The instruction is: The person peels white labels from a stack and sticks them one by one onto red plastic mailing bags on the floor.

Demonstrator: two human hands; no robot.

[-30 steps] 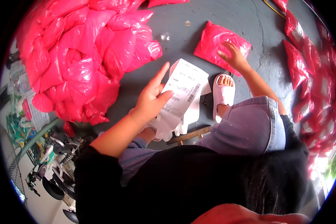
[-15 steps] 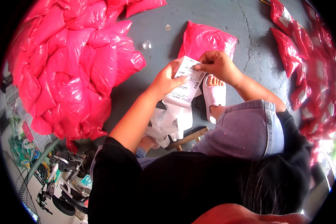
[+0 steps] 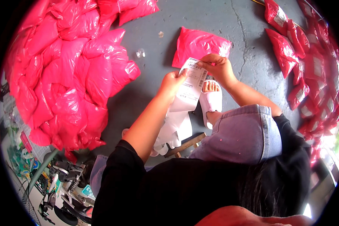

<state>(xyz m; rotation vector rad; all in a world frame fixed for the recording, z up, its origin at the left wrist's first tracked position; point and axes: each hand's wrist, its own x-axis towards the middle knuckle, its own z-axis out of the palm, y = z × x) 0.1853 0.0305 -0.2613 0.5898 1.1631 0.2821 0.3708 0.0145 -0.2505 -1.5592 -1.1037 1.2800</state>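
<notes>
Between my hands is a white printed shipping label (image 3: 192, 83), on a strip whose lower part curls down toward the floor. My left hand (image 3: 171, 85) pinches its left edge, thumb on the printed face. At the label's upper right corner, the fingers of my right hand (image 3: 219, 68) are closed in a pinch. Just beyond my hands a pink plastic mailer bag (image 3: 200, 44) lies on the floor. White backing strip (image 3: 176, 130) hangs and bunches below the label, near my feet.
Plump pink bags (image 3: 71, 83) form a big pile on the left. Labelled red-pink bags (image 3: 314, 69) are heaped on the right. A wooden stool (image 3: 185, 145) shows under me. An electric scooter (image 3: 69, 184) stands at the lower left. A crumpled clear scrap (image 3: 140, 53) lies on the grey floor.
My left thumb has shifted up along the label's left edge, and the label hangs straighter. My right hand still pinches its corner. The whole view has shifted slightly.
</notes>
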